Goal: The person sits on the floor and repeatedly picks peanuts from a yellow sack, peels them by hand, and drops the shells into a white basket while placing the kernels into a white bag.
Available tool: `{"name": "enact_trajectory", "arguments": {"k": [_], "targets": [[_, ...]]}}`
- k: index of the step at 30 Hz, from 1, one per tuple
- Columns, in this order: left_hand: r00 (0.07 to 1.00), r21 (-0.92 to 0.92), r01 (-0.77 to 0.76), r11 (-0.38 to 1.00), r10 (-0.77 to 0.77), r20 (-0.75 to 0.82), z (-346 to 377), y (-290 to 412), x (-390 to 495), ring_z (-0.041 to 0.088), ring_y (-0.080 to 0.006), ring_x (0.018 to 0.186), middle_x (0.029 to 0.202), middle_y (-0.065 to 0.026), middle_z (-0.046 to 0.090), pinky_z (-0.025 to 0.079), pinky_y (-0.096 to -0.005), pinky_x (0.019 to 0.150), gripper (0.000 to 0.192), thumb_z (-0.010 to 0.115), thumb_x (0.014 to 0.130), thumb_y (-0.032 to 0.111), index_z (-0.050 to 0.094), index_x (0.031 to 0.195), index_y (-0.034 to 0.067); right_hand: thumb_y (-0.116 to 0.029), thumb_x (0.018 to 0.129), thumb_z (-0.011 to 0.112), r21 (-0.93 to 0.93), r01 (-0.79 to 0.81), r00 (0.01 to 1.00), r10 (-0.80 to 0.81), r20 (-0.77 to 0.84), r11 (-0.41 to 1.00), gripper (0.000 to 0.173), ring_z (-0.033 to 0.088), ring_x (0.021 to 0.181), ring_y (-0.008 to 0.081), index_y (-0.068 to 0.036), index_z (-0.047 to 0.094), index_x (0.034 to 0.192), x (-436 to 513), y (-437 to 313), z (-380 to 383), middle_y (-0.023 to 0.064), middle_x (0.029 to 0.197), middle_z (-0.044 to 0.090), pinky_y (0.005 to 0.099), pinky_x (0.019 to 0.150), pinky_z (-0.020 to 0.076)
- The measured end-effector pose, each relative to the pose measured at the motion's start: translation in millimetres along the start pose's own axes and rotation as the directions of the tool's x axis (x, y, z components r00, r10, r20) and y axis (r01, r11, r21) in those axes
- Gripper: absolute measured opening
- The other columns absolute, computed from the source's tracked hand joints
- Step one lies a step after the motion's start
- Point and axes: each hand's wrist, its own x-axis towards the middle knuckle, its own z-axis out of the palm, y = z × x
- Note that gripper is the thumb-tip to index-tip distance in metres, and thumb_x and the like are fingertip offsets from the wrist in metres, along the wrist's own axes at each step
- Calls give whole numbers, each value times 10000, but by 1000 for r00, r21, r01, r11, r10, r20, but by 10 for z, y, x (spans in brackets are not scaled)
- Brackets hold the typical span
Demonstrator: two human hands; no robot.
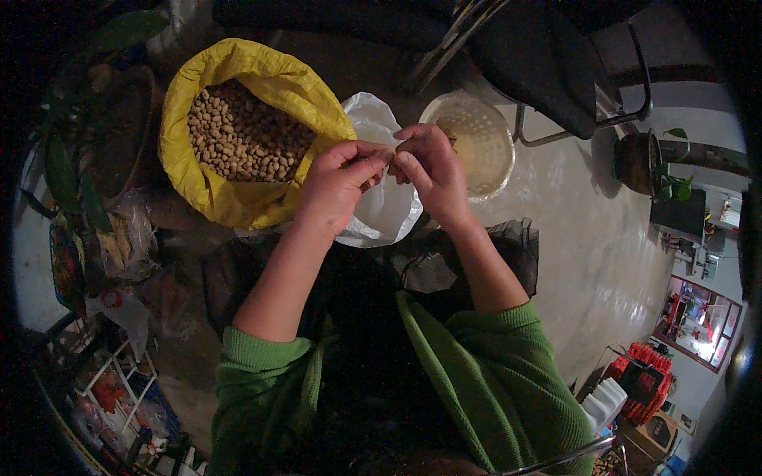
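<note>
Both bare hands meet above a white woven sack (381, 208) with its mouth open. Thumb and fingers of my left hand (348, 175) are pinched together, and the fingertips of my right hand (431, 172) are bent close beside them. Something small may be between the fingertips, but it is too small and hidden to tell. On the left stands a yellow woven sack (196, 193) with a rolled rim, holding many unshelled peanuts (238, 143). A pale perforated plastic basket (491, 143) stands to the right, partly behind my right hand, with some brownish bits inside.
A dark chair (536, 71) with metal legs is at the upper right, and a potted plant (640, 163) beyond it. Leafy plants (62, 172) and plastic bags (128, 244) lie at the left. A white wire rack (122, 387) stands lower left. Red goods (646, 381) and boxes are lower right.
</note>
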Motion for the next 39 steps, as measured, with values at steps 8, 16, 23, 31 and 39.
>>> {"name": "enact_trajectory", "arguments": {"k": [8,16,23,31,39], "targets": [[984,107,-170,980,175,-44,110,-56,-62,515,-60,726,803,9,594,431,-207,685,108,623,866,94,616,937,12,-102,973,449,-45,4,999,-2,35,999,291,453,670,50,-51,504,1254,-45,-18,145,-5,862,557,194,599,402],[953,215,-240,947,271,-132,163,-209,-31,529,-56,712,775,15,598,450,-213,665,106,653,854,111,627,898,19,-120,997,392,56,19,986,-9,-165,998,176,398,633,23,-53,548,1044,-84,79,309,-18,861,567,180,549,352],[974,-24,-166,986,160,-161,216,-275,-40,558,-76,735,821,-8,612,472,-226,688,121,655,860,118,629,923,18,-199,1013,370,345,-159,949,239,-205,925,189,428,623,26,-83,519,1007,-77,176,298,-35,767,512,176,512,360],[991,-169,-72,983,51,-125,126,-285,10,554,-86,746,846,-10,618,447,-222,686,119,654,856,109,637,946,34,-234,1006,397,526,-211,915,356,-190,823,179,402,582,28,-97,511,1017,-56,185,305,-48,701,464,184,503,357],[989,-170,-61,984,37,-140,65,-378,55,494,-66,683,790,23,594,392,-209,615,95,652,860,115,643,931,52,-248,997,427,632,-216,891,414,-183,744,178,328,527,45,-93,512,1016,-68,260,300,-65,611,364,209,473,292]]}}
